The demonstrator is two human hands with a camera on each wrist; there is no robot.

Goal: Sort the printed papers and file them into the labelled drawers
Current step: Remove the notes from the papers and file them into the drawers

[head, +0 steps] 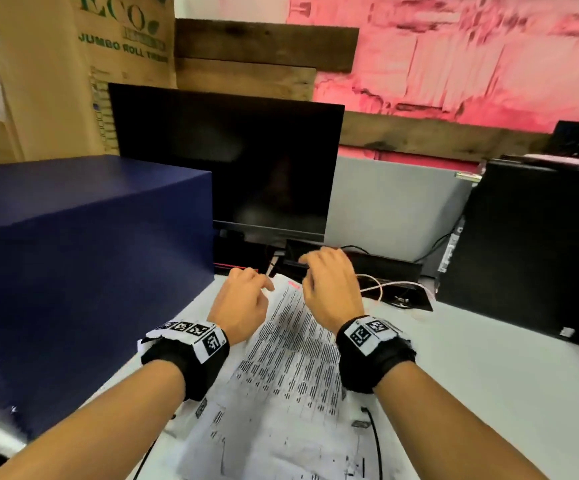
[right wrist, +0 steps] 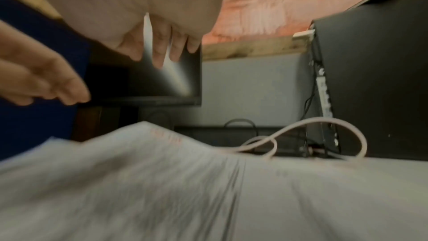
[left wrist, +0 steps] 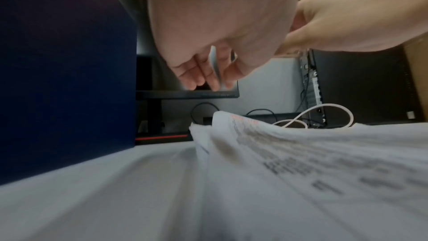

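Your left hand (head: 243, 303) and right hand (head: 329, 289) are hovering just above the far end of the loose white printed papers with black text (head: 281, 358), which are lying spread and slightly rumpled on the pale grey bench (head: 488, 393), running from its near edge toward the back. Neither hand is holding anything. The left wrist view is showing your left fingers (left wrist: 197, 74) hanging loosely curled and close together, clear of the sheets. The right fingers (right wrist: 159, 50) are drooping the same way, slightly apart, above the top page.

The dark navy rectangular box (head: 83, 265) is sitting along the bench's left edge, just beside the papers. No labelled drawer front is showing in any view, so you're likely still at the sorting stage.

To do this step well:
- You're wanting to land both sets of fingers on the top sheet's far corners, near the red heading (left wrist: 243, 119).
- Pinch one sheet only; the pile looks wavy, so pages may be lifting together.
- Keep clear of the white looped cable (head: 385, 287) lying near the back edge, just right of the papers.
- The black flat monitor (head: 225, 161) stands at the back of the bench, so lift toward yourself.
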